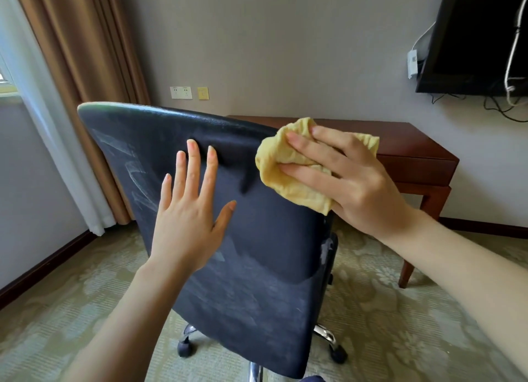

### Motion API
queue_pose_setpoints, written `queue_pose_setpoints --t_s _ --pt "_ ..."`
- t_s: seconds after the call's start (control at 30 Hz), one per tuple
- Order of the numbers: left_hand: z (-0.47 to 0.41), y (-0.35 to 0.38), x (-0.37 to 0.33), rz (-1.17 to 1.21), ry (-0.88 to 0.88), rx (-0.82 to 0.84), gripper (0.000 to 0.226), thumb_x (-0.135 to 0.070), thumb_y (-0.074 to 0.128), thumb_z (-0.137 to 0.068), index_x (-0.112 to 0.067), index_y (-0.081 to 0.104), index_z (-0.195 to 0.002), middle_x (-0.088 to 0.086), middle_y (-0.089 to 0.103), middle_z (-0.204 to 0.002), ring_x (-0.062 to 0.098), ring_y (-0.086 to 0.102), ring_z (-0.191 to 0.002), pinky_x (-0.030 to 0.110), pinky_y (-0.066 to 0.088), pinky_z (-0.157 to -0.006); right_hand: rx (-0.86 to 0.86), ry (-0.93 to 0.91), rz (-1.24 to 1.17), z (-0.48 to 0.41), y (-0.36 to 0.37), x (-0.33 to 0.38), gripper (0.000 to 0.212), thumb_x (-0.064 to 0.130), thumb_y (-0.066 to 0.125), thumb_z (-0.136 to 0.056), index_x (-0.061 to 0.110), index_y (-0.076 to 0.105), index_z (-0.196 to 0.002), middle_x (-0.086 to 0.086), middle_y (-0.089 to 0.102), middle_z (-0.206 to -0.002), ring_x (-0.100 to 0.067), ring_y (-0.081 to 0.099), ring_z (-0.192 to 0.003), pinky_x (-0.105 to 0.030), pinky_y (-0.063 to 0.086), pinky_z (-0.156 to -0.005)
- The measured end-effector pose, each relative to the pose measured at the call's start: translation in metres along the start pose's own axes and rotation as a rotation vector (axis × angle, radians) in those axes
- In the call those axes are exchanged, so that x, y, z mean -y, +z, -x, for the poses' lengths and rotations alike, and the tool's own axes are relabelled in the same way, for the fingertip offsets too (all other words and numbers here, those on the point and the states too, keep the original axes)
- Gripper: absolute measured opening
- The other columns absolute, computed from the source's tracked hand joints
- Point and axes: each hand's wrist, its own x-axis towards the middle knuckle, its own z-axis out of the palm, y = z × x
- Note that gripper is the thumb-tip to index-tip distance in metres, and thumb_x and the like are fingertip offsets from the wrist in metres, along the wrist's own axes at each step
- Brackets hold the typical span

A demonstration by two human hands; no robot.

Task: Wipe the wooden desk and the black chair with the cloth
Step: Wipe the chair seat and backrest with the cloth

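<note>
Yellow cloth [288,179] is being pressed on the black chair [257,281] by the flat right hand [357,181], braced by the flat left hand [185,221]. Leftward strokes are probably being called for.

Black chair's backrest [251,267] fills the middle. Left hand [185,213] lies flat across its centre, barring the way left; right hand [351,179] presses the cloth [288,167] at the right edge. Lower backrest lies open. Tabletop [400,137] stands behind, cables [509,70] dangling above.
</note>
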Motion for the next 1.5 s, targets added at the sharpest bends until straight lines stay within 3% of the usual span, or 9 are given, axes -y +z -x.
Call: queue_pose_setpoints --t_s 0.23,0.5,0.63,0.73,1.0,1.1,1.23,1.37,1.5 --pt "-0.001 -0.003 0.004 0.012 0.031 0.026 0.076 -0.053 0.027 -0.092 -0.034 -0.027 -0.143 -0.004 -0.027 -0.153 0.02 -0.013 -0.145 0.043 0.006 -0.115 -0.08 -0.046 0.179 0.037 0.018 0.01 0.017 0.012 0.072 -0.085 0.017 0.075 -0.101 -0.001 0.063 -0.118 -0.015 0.055 -0.109 -0.032 0.04 -0.103" --pt "0.0 -0.002 -0.01 0.05 0.054 -0.009 0.07 -0.049 0.031 -0.098 -0.029 -0.013 -0.148 -0.002 -0.015 -0.157 0.025 -0.004 -0.147 0.047 0.004 -0.116 0.204 -0.078 0.084 0.111 0.022 0.033 0.016 0.01 0.063 -0.09 0.017 0.077 -0.096 -0.001 0.066 -0.117 -0.013 0.06 -0.107 -0.03 0.043 -0.101" --pt "0.003 0.0 -0.01 0.058 0.087 -0.003 0.072 -0.044 0.037 -0.096 -0.033 -0.012 -0.149 -0.006 -0.018 -0.157 0.023 -0.008 -0.147 0.046 0.0 -0.116 0.404 -0.185 0.067 0.134 0.026 0.048 0.026 0.005 0.053 -0.092 0.017 0.076 -0.094 -0.001 0.069 -0.113 -0.014 0.064 -0.105 -0.032 0.042 -0.103" --pt "0.008 0.003 -0.004 0.032 0.121 0.019 0.073 -0.039 0.044 -0.097 -0.034 -0.008 -0.15 -0.005 -0.014 -0.158 0.022 -0.008 -0.147 0.048 -0.001 -0.116 0.456 -0.232 0.06 0.134 0.037 0.059 0.027 0.004 0.052 -0.09 0.016 0.076 -0.09 -0.002 0.069 -0.112 -0.015 0.065 -0.105 -0.032 0.045 -0.101" --pt "0.031 0.012 0.037 -0.009 0.019 0.101 0.078 -0.04 0.047 -0.093 -0.034 -0.004 -0.151 -0.009 -0.015 -0.158 0.018 -0.011 -0.146 0.046 -0.004 -0.115 0.178 -0.174 0.095 0.054 0.065 0.053 0.011 0.007 0.067 -0.085 0.014 0.076 -0.083 -0.004 0.071 -0.107 -0.017 0.068 -0.096 -0.029 0.048 -0.09" --pt "0.039 0.015 0.054 -0.016 -0.053 0.119 0.079 -0.043 0.046 -0.093 -0.034 -0.008 -0.151 -0.012 -0.021 -0.157 0.014 -0.017 -0.145 0.04 -0.014 -0.114 0.03 -0.149 0.16 0.005 0.081 0.05 0.017 0.003 0.065 -0.086 0.015 0.076 -0.087 -0.004 0.071 -0.109 -0.018 0.068 -0.095 -0.029 0.045 -0.088" --pt "0.051 0.02 0.066 -0.005 -0.126 0.134 0.082 -0.043 0.046 -0.094 -0.032 -0.013 -0.149 -0.014 -0.025 -0.154 0.012 -0.021 -0.143 0.04 -0.014 -0.114 -0.109 -0.11 0.179 -0.052 0.11 0.057 0.018 0.006 0.059 -0.092 0.014 0.075 -0.091 -0.004 0.07 -0.111 -0.02 0.065 -0.097 -0.03 0.044 -0.087" --pt "0.063 0.024 0.075 -0.006 -0.196 0.172 0.082 -0.044 0.043 -0.094 -0.032 -0.02 -0.146 -0.013 -0.028 -0.152 0.014 -0.027 -0.141 0.039 -0.018 -0.112 0.028 -0.117 0.178 -0.059 0.144 0.077 0.021 0.008 0.058 -0.091 0.019 0.074 -0.099 -0.001 0.066 -0.119 -0.015 0.064 -0.103 -0.029 0.047 -0.093" --pt "0.077 0.027 0.083 0.003 -0.263 0.221 0.08 -0.043 0.041 -0.095 -0.032 -0.022 -0.143 -0.013 -0.03 -0.15 0.014 -0.028 -0.14 0.042 -0.014 -0.114 0.275 -0.216 0.116 -0.02 0.164 0.094 0.022 0.008 0.059 -0.085 0.021 0.074 -0.092 0.001 0.064 -0.123 -0.011 0.061 -0.108 -0.028 0.043 -0.1"
